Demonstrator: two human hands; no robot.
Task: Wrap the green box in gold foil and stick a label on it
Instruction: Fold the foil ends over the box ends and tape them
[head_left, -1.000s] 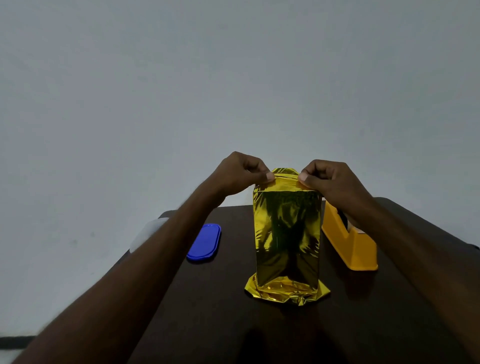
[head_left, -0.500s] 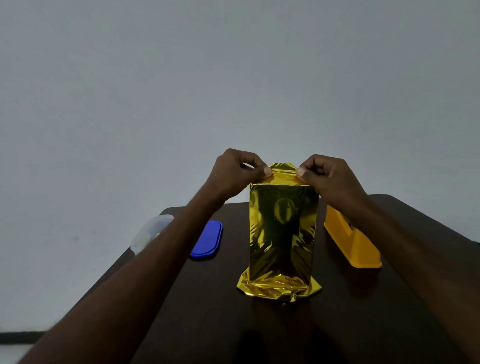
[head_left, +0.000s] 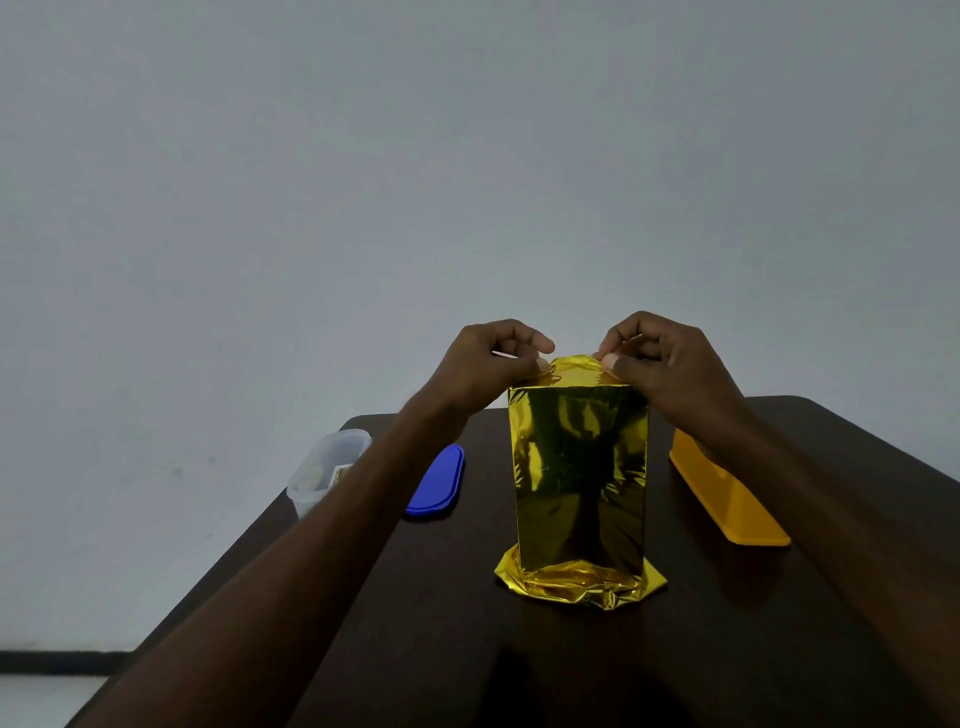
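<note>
On the table (head_left: 727, 649), foil-wrapped box (head_left: 579, 478) (long axis vertical)

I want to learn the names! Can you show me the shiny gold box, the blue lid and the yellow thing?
Gold box (head_left: 579, 478), head view, middle of its front face.
Blue lid (head_left: 436, 486), head view, middle of its top.
Yellow thing (head_left: 727, 504), head view, its near side wall.

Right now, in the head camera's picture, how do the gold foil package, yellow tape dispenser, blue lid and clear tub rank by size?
1. Upright gold foil-wrapped box
2. Yellow plastic tape dispenser, partly hidden
3. Blue oval plastic lid and clear plastic tub: similar, tub partly hidden, unranked
</note>
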